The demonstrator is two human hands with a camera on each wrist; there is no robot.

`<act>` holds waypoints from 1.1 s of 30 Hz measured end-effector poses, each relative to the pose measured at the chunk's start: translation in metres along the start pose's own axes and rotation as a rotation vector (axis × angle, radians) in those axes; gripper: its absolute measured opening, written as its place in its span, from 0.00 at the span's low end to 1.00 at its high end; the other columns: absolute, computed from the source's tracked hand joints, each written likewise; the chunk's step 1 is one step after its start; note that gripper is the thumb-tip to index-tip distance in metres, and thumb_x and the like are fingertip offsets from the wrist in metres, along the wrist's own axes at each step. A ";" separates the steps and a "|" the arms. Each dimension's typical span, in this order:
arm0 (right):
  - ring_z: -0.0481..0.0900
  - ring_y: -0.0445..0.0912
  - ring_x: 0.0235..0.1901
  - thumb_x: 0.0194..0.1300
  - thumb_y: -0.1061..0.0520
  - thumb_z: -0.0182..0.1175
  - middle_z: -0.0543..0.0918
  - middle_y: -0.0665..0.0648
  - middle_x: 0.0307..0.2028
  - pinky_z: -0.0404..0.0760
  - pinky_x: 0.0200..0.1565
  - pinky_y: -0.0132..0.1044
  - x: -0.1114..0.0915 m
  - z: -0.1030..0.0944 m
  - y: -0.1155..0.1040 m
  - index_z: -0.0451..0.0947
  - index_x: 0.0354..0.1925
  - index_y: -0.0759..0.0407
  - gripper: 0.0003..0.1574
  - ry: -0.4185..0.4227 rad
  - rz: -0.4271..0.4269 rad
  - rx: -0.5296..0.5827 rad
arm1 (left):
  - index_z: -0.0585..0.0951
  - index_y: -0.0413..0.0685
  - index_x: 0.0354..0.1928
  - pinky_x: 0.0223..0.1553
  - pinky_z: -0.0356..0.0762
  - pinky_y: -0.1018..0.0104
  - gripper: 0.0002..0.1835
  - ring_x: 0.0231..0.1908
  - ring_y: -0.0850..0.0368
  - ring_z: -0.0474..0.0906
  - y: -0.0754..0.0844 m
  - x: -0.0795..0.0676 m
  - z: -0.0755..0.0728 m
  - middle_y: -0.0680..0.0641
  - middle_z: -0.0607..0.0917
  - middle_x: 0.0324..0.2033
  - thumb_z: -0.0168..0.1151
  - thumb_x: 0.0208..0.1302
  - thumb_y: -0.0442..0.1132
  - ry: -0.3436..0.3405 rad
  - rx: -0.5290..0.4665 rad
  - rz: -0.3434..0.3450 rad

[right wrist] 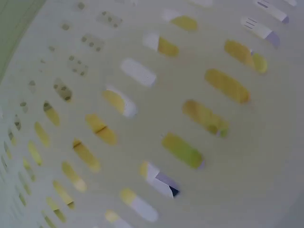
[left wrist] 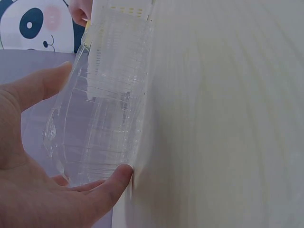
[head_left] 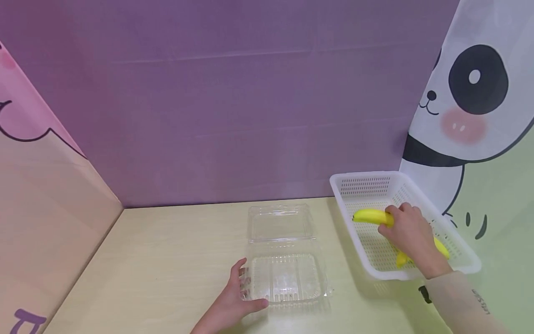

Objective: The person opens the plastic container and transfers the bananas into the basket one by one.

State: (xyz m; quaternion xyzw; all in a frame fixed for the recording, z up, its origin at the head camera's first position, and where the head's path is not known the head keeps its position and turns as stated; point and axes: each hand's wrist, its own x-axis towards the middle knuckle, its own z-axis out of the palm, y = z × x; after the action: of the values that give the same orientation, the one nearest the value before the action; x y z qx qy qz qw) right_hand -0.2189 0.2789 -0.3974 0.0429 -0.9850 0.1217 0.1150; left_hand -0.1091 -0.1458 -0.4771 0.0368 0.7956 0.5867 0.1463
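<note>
On the table lies a clear plastic clamshell box, its lid folded back toward the purple wall. My left hand holds the box at its near left corner, thumb along the front edge and fingers at the left side. The left wrist view shows this hand spread around the transparent end of the box. Over a white slotted basket, my right hand grips a yellow banana by one end. More yellow bananas lie beneath that hand, partly hidden. Only the basket's slotted wall fills the right wrist view.
The basket stands at the back right of the pale wooden table, beside a panda-printed panel. A purple backdrop closes the far side. To the left rises a pink and beige panel.
</note>
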 end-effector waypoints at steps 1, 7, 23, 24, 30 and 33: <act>0.68 0.60 0.36 0.59 0.54 0.66 0.74 0.68 0.38 0.67 0.30 0.44 0.000 0.001 0.001 0.77 0.54 0.72 0.29 -0.003 0.000 0.000 | 0.41 0.49 0.78 0.62 0.70 0.37 0.62 0.69 0.24 0.59 0.000 0.000 0.000 0.28 0.51 0.74 0.78 0.55 0.41 0.001 0.003 0.003; 0.68 0.60 0.35 0.59 0.54 0.65 0.73 0.67 0.37 0.68 0.29 0.44 0.000 0.004 0.004 0.76 0.52 0.72 0.28 -0.008 0.003 0.004 | 0.41 0.49 0.78 0.63 0.70 0.37 0.61 0.69 0.24 0.59 0.001 -0.001 0.001 0.27 0.51 0.74 0.79 0.55 0.41 0.006 0.008 0.002; 0.69 0.60 0.34 0.60 0.55 0.68 0.73 0.66 0.34 0.72 0.28 0.45 0.001 0.010 0.008 0.76 0.51 0.73 0.28 -0.114 0.051 -0.003 | 0.41 0.47 0.78 0.64 0.66 0.34 0.61 0.70 0.23 0.56 0.004 -0.001 0.000 0.26 0.50 0.74 0.78 0.56 0.40 -0.007 -0.007 0.000; 0.69 0.60 0.34 0.60 0.55 0.68 0.73 0.66 0.34 0.72 0.28 0.45 0.001 0.010 0.008 0.76 0.52 0.73 0.28 -0.117 0.052 -0.004 | 0.41 0.47 0.78 0.64 0.66 0.34 0.61 0.70 0.23 0.57 0.004 -0.001 0.000 0.26 0.50 0.74 0.78 0.56 0.40 -0.008 -0.007 0.001; 0.70 0.60 0.34 0.60 0.56 0.68 0.73 0.66 0.34 0.73 0.28 0.47 0.001 0.012 0.010 0.76 0.51 0.74 0.27 -0.142 0.056 0.007 | 0.41 0.46 0.78 0.65 0.66 0.34 0.61 0.70 0.23 0.56 0.004 -0.001 0.000 0.26 0.50 0.74 0.78 0.56 0.41 -0.011 -0.010 0.004; 0.70 0.59 0.34 0.60 0.57 0.66 0.74 0.65 0.34 0.73 0.28 0.46 0.002 0.015 0.011 0.76 0.51 0.73 0.26 -0.158 0.063 0.023 | 0.41 0.46 0.78 0.65 0.65 0.34 0.61 0.70 0.23 0.56 0.003 0.000 -0.001 0.26 0.50 0.74 0.78 0.56 0.40 -0.012 -0.010 0.004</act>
State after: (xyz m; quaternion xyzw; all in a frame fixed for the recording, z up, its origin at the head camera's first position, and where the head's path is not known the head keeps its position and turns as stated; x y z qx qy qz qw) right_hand -0.2249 0.2860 -0.4138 0.0229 -0.9904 0.1326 0.0325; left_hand -0.1096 -0.1454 -0.4740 0.0411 0.7916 0.5909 0.1499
